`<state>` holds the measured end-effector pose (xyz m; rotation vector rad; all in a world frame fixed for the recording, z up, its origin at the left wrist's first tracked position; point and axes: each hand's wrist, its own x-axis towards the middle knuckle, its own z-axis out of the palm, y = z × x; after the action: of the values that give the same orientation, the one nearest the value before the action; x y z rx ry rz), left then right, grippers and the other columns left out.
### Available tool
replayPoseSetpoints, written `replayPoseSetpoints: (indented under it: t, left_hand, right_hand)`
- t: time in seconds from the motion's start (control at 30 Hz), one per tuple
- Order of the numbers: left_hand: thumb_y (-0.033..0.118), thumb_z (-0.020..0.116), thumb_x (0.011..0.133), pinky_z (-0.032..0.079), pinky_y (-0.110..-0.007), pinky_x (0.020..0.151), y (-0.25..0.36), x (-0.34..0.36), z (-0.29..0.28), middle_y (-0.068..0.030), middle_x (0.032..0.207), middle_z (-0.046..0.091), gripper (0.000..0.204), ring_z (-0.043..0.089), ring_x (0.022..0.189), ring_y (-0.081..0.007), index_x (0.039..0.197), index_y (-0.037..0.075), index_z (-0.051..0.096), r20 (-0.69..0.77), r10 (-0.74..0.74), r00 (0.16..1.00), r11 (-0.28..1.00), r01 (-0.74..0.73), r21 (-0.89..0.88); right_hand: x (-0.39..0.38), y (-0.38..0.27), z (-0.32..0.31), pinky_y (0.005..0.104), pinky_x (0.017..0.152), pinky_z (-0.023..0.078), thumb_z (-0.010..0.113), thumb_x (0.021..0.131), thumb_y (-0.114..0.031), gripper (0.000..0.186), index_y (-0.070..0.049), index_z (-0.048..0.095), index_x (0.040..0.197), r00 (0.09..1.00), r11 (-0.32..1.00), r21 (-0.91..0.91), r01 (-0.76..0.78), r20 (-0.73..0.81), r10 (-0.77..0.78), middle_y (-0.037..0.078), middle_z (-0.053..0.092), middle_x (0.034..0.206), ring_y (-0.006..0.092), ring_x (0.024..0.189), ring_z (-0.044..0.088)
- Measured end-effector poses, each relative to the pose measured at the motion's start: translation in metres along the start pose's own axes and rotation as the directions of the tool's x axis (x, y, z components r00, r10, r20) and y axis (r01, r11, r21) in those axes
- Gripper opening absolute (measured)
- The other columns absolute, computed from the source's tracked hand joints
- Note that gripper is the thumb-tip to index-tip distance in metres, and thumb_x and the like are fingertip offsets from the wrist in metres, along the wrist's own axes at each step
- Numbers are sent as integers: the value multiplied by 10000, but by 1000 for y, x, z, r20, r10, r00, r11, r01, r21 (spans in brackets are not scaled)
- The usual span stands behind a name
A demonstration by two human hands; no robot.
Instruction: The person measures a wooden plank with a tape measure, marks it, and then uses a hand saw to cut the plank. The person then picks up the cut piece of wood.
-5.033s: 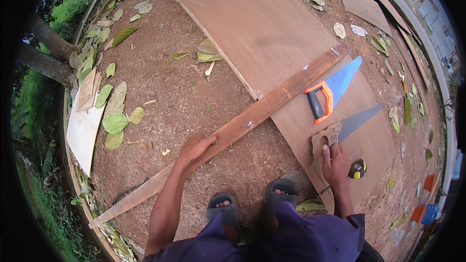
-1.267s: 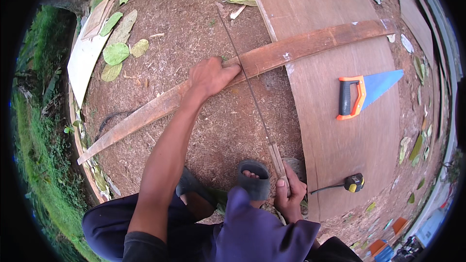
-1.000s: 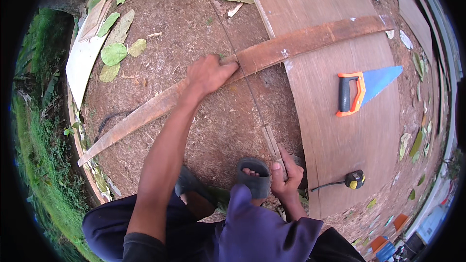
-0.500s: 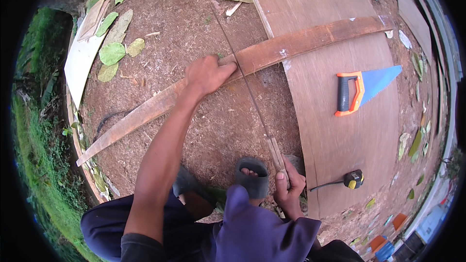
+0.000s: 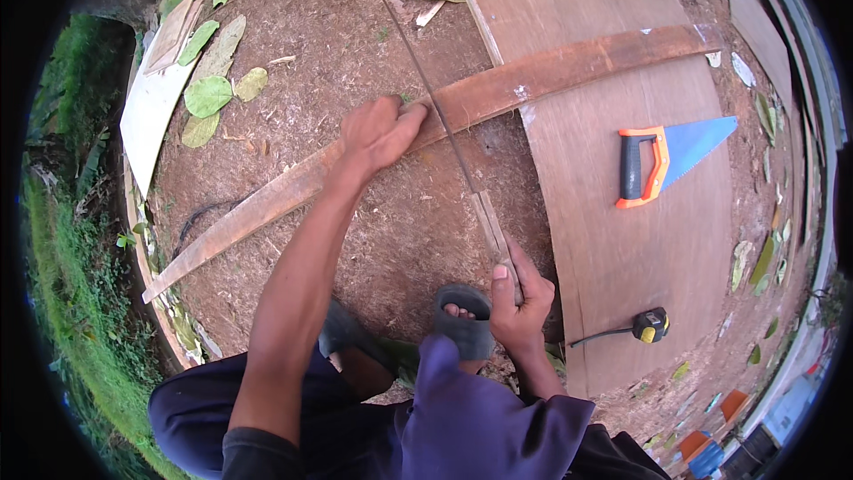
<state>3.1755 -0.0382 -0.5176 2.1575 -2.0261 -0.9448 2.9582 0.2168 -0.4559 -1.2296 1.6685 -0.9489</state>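
Observation:
My left hand is closed on a long reddish-brown plank, which slants from the left ground up across a plywood sheet. A saw lies across the plank just right of that hand, its thin blade seen almost edge-on. My right hand is wrapped round the saw's wooden handle, near my sandalled foot. A second saw, with blue blade and orange-black handle, lies flat on the plywood. Below it rests a black and yellow tape measure beside a thin dark item.
Dirt ground is strewn with big leaves. A white board with scraps lies at the left, beside tree trunks and green plants. More boards line the right. Orange and blue objects stand at lower right.
Since five seconds ago, the wooden-handled saw has left the plywood in my right hand and now crosses the plank. In the last half second, that hand and saw moved forward, away from me.

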Motion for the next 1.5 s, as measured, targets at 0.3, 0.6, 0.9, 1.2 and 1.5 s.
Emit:
replayPoseSetpoints:
  t: [0.3,0.6,0.9,1.2,1.5]
  left_hand:
    - [287,288,1033,456,-482,544,4,1,9,-182,616,557,510,548,557,-296,712,3,565,-49,57,997,988,-49,149]
    - [204,335,1024,360,-420,372,3,3,12,-121,513,500,459,435,396,-232,671,47,583,-99,28,995,993,-17,114]
    - [318,295,1039,398,-452,455,2,2,14,-75,496,456,552,415,431,-219,615,67,545,-210,146,967,975,-105,193]
    - [256,316,1041,306,-383,358,2,1,14,-20,462,385,514,326,386,-158,601,92,524,-137,64,989,989,-45,139]
    - [261,335,1037,285,-389,361,-5,11,20,11,461,351,505,268,386,-141,579,124,495,-105,-48,993,998,51,29]
  right_hand:
    - [-17,-24,-22,316,652,561,615,947,-131,459,81,591,1354,996,994,-61,94,8,-94,190,729,815,199,697,730]
    - [-14,-19,-20,310,605,551,606,947,-131,446,58,605,1351,989,981,-134,143,52,-137,211,726,822,210,621,712]
    - [43,-32,18,303,564,536,626,966,-112,433,34,593,1372,997,997,57,-52,68,48,117,645,684,159,595,693]
    - [-11,-18,-13,308,694,574,609,964,-150,436,92,605,1326,995,993,-73,97,27,-95,218,744,876,207,714,740]
    - [-8,-5,-19,308,711,580,592,955,-136,449,115,595,1328,968,961,-111,252,45,-248,237,752,935,243,765,758]
